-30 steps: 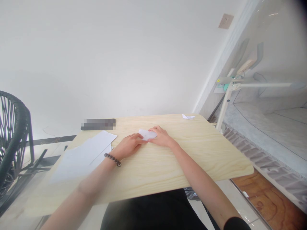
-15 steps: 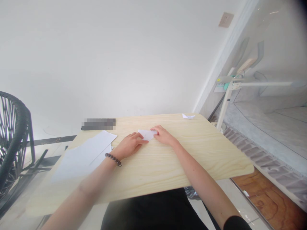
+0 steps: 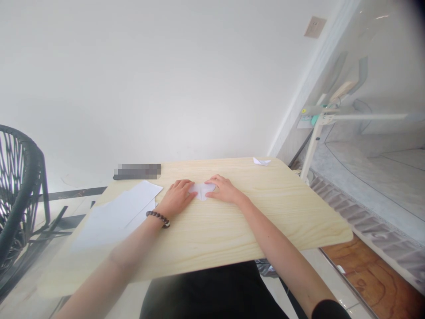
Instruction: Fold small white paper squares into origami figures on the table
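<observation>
A small folded piece of white paper (image 3: pixel 202 191) lies on the wooden table between my two hands, with a crease down its middle. My left hand (image 3: pixel 179 193), with a dark bead bracelet on its wrist, grips the paper's left edge with thumb and fingertips. At the right edge, the thumb and fingers of my right hand (image 3: pixel 225 189) pinch the paper. Parts of both edges are hidden under the fingers.
White paper sheets (image 3: pixel 116 215) overlap on the left of the table (image 3: pixel 212 239). A dark, pixelated long object (image 3: pixel 137 172) lies at the back left. A small folded white paper shape (image 3: pixel 261 162) sits at the back right. A dark woven chair (image 3: pixel 25 177) stands left.
My left hand has drawn back leftward, and its fingers now hold the paper's left edge. The paper has changed shape and shows a middle crease. My right hand's thumb has shifted lower.
</observation>
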`<state>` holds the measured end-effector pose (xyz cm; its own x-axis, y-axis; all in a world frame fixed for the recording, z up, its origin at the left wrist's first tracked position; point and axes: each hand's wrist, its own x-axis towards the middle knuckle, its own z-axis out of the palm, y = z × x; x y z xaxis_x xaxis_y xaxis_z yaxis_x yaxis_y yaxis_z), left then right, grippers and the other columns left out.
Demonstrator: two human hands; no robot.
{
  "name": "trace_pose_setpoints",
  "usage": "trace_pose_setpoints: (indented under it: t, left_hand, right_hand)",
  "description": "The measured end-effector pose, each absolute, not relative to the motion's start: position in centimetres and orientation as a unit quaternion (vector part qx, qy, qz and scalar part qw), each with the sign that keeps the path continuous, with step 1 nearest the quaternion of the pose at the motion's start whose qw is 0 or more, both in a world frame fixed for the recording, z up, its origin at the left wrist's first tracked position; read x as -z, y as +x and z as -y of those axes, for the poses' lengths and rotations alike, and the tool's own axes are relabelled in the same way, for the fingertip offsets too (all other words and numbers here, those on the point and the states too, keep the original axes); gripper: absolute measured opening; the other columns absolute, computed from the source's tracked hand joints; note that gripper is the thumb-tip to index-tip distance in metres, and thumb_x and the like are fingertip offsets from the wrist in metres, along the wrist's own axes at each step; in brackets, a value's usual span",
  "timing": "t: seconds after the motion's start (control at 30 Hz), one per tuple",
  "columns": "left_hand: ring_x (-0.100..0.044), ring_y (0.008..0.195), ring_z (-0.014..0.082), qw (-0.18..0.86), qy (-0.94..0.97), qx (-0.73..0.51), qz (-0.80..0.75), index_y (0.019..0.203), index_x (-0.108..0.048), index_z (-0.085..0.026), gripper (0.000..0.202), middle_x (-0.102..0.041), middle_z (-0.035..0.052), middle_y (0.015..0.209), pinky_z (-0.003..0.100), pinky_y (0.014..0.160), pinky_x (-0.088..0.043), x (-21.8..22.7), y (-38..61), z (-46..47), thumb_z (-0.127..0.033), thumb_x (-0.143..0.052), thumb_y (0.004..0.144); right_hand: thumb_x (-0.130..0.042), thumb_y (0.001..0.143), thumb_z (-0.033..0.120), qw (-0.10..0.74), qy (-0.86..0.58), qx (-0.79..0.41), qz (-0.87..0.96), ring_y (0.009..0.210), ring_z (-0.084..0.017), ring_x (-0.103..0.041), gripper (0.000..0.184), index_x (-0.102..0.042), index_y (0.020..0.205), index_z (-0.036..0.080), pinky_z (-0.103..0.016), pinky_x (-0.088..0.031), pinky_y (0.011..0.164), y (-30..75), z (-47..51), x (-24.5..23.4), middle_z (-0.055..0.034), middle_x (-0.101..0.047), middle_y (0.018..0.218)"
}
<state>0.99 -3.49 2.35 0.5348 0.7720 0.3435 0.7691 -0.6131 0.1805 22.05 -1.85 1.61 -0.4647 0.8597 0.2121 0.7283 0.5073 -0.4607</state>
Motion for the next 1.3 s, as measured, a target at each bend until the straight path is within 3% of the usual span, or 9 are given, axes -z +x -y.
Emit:
trace_pose_setpoints:
  t: [0.4,0.8,1.1,1.3]
  left_hand:
    - [-0.043,0.094,0.0211,0.0,0.865,-0.202,-0.46,0.113,-0.041,-0.017,0.039,-0.044,0.0093,0.103,0.036,0.081,-0.035,-2.1,1.0,3.3,-0.036,-0.037,0.079]
    - [-0.042,0.093,0.0206,0.024,0.873,-0.222,-0.435,0.104,-0.044,-0.016,0.031,-0.043,0.0081,0.1,0.037,0.081,-0.035,-2.0,1.0,3.1,-0.032,-0.04,0.078]
    - [-0.041,0.092,0.0204,0.031,0.875,-0.22,-0.43,0.111,-0.039,-0.017,0.036,-0.047,0.0074,0.097,0.037,0.081,-0.034,-2.2,1.0,3.1,-0.029,-0.041,0.078]
    - [-0.045,0.085,0.0192,0.045,0.883,-0.201,-0.422,0.099,-0.048,-0.018,0.025,-0.051,0.0062,0.089,0.034,0.076,-0.036,-2.5,1.1,3.2,-0.03,-0.039,0.079]
  right_hand:
    - [-0.051,0.066,0.051,0.207,-0.496,-0.147,0.83,0.1,-0.018,-0.041,0.05,-0.047,0.11,0.027,-0.036,-0.024,0.089,21.7,2.1,-1.6,-0.0048,-0.039,0.108]
    - [-0.053,0.064,0.051,0.227,-0.486,-0.148,0.831,0.1,-0.018,-0.04,0.05,-0.048,0.107,0.027,-0.036,-0.025,0.087,21.7,2.0,-1.5,-0.0038,-0.04,0.105]
    - [-0.062,0.062,0.034,0.297,-0.439,-0.172,0.83,0.092,-0.016,-0.041,0.035,-0.05,0.093,0.022,-0.031,-0.03,0.082,21.3,2.4,-2.1,-0.0017,-0.048,0.095]
    - [-0.062,0.061,0.033,0.294,-0.453,-0.177,0.823,0.09,-0.017,-0.041,0.038,-0.049,0.095,0.022,-0.032,-0.029,0.081,21.0,2.5,-2.2,-0.0013,-0.052,0.093]
